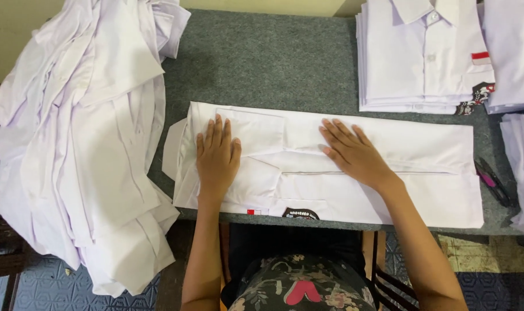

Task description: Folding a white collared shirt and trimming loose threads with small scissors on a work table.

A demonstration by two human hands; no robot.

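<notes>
Head view
Left hand [217,156]: flat, fingers spread, pressing the white shirt [331,167] near its left end.
Right hand [354,152]: open, palm down mid-shirt.
Shirt: along the desk's [273,63] near edge.
Folded stack [423,57]: far right corner.
Loose pile [83,144]: left edge.

White shirt [331,167] — half-folded, face down, flat and lengthwise on the grey table's near edge
</notes>
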